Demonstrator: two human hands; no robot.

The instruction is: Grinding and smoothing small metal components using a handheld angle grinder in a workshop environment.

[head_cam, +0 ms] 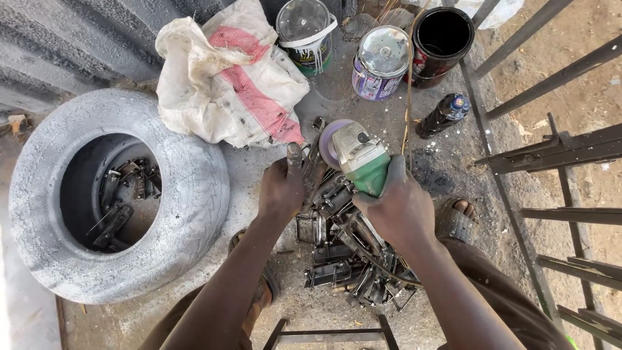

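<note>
Grinder (360, 157) inside right fingers (389, 194).

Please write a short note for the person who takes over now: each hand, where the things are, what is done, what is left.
Left hand: shut on a small metal piece, held up against the disc.
Right hand: shut on the green grinder, disc facing left.
Things: a heap of metal parts lies on the ground under both hands. More parts lie inside the grey tyre at the left.
Done: cannot tell which parts are finished.
Left: the heap looks large; the held piece is at the disc now.
</note>
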